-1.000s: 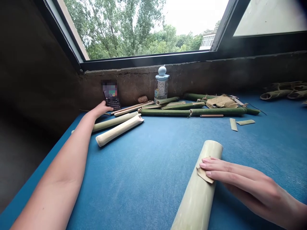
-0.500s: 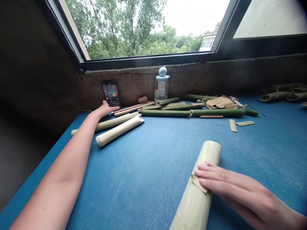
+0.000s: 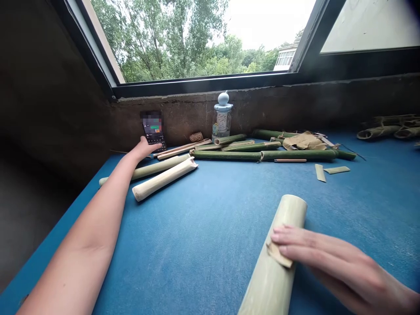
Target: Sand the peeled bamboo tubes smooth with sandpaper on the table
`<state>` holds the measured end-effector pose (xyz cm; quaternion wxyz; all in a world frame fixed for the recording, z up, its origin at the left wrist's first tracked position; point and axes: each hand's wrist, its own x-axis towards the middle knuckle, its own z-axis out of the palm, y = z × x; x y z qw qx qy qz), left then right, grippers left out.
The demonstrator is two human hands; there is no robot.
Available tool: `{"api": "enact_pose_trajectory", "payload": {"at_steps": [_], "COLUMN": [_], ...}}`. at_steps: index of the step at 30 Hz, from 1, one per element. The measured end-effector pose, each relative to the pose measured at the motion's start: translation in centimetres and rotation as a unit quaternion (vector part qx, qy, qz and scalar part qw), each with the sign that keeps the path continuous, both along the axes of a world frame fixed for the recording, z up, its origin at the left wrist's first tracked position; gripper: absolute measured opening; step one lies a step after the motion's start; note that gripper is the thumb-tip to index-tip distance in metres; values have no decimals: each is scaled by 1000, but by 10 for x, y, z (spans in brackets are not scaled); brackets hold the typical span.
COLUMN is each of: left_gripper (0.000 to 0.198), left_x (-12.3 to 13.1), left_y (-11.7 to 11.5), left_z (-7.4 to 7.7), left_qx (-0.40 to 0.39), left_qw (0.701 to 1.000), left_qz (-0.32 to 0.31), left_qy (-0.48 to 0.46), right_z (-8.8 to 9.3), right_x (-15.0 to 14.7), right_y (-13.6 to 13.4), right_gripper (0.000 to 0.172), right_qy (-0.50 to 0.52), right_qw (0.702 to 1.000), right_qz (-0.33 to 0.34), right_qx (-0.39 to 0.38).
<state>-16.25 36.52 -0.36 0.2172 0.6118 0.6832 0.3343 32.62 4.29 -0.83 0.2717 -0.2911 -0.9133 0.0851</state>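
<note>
Sandpaper [image 3: 278,256] under right hand [image 3: 341,267] on bamboo tube [image 3: 288,214]; left hand [image 3: 144,148] near phone [image 3: 153,131].

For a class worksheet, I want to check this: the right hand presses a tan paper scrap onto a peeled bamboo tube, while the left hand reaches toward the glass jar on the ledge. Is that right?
One error: the head view shows the left hand reaching toward a black keypad device instead. The right hand on the tan paper scrap and peeled bamboo tube stands as you said.
</note>
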Motion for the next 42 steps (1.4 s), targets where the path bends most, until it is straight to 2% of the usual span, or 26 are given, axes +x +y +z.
{"api": "enact_pose_trajectory", "payload": {"at_steps": [3, 7, 16, 20, 22, 25, 28, 31, 36, 42], "left_gripper": [57, 41, 40, 37, 32, 26, 30, 35, 39, 38], "left_x": [-14, -22, -27, -29, -29, -31, -34, -35, -30, -25], "left_y": [5, 5, 8, 10, 10, 13, 16, 17, 11, 9], "left_z": [-1, 0, -3, -4, -6, -10, -13, -12, -7, -4], "left_qx": [-23, -42, -32, -31, -27, -21, -24, -23, -22, -27], "left_qw": [998, 996, 997, 997, 998, 997, 995, 996, 998, 997], "left_qz": [-7, 19, -8, -25, -32, -47, -64, -56, -17, -13], "left_qy": [-51, -79, -73, -59, -50, -56, -70, -60, -58, -65], "right_z": [-2, -5, -7, 0, 3, 2, -3, -6, -7, -8], "right_x": [5, 6, 13, 9, 8, 11, 15, 15, 12, 14], "right_y": [8, 10, 16, 12, 10, 12, 16, 17, 13, 14], "right_gripper": [42, 40, 37, 45, 48, 47, 41, 38, 40, 39], "right_qy": [26, 42, 13, -39, -54, -38, 5, 40, 46, 50], "right_qw": [998, 995, 995, 999, 998, 999, 998, 993, 995, 995], "right_qz": [-59, -83, -94, -2, 21, -4, -63, -106, -86, -78], "right_qx": [-8, -17, -13, 6, 11, 8, -11, -31, -36, -45]}}
